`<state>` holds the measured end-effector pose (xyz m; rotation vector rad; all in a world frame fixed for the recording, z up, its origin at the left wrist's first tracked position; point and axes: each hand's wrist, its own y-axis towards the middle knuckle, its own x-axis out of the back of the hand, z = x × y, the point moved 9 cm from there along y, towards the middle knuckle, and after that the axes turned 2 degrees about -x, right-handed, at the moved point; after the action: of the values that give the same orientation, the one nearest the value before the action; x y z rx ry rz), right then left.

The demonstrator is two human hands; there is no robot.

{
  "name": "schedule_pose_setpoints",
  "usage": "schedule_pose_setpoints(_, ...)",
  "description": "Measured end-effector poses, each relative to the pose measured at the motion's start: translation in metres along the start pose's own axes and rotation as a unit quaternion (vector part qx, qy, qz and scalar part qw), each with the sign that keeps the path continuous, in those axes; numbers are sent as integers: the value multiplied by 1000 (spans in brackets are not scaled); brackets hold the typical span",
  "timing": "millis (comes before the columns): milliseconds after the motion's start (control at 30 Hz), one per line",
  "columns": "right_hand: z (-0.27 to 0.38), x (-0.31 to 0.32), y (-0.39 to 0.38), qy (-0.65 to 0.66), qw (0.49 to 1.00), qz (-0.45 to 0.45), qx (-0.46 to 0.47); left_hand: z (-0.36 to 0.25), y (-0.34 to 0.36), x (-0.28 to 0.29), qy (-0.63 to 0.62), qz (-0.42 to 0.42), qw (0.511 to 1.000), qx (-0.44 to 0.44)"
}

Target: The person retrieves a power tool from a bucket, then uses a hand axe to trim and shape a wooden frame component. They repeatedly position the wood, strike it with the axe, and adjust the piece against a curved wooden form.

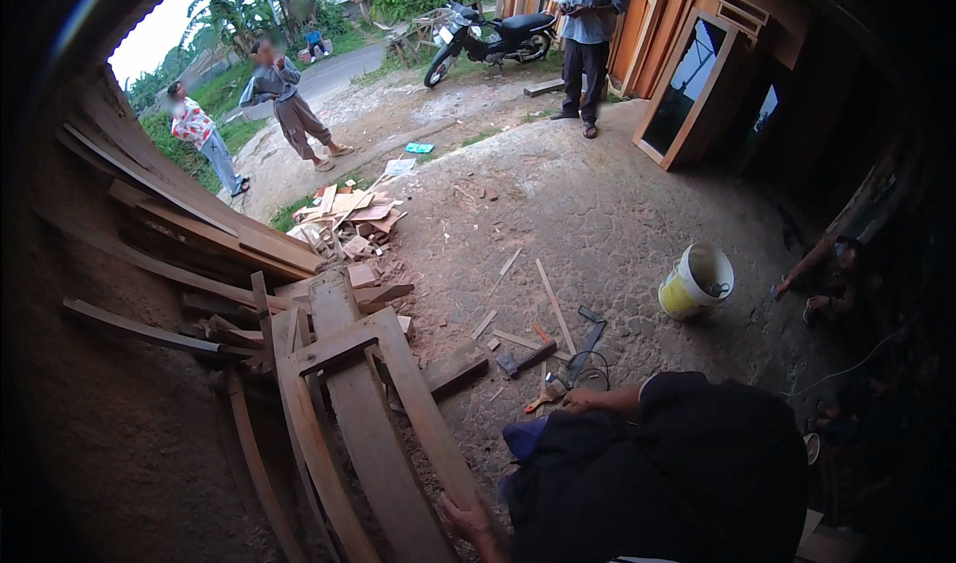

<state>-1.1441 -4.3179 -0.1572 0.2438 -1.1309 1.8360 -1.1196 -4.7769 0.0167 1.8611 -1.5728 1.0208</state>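
My left hand (472,525) is closed on the near end of a wooden frame's right rail (428,414). The frame lies slanting over a wide brown plank (373,424) at lower left. My right hand (580,401) reaches out from a black sleeve (667,453), above a patch of dark blue cloth (525,438). Just beside its fingers is a paintbrush (546,394) with a reddish handle. Whether those fingers touch the brush is unclear, as they are small and partly hidden. A dark wooden block (526,360) and a dark angled tool (588,339) lie on the ground beyond.
A yellow-white bucket (697,281) stands to the right. Wood scraps (349,215) are heaped beyond the frame, and long boards (209,229) line the left wall. Several people are around, one (588,40) standing near a motorbike (488,40). A glazed wooden frame (687,90) leans at right.
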Motion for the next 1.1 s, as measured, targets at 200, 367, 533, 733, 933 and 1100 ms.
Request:
schedule_pose_setpoints(200,53,40,3,-2,1000,15,-5,-27,41,-5,-11,-33,999,12)
schedule_pose_setpoints(367,120,125,45,19,993,-117,-17,-35,90,17,-51,-130,988,60)
schedule_pose_setpoints(533,205,216,160,149,969,-197,8,-54,166,49,-55,-206,973,85)
schedule_pose_setpoints(733,371,284,258,157,957,-153,191,-40,275,66,14,-277,955,103)
schedule_pose_setpoints(933,517,277,309,10,940,-68,335,-20,307,55,35,-336,934,115)
schedule_pose_setpoints(1100,599,247,345,-34,915,-13,401,-16,310,42,107,-300,925,210)
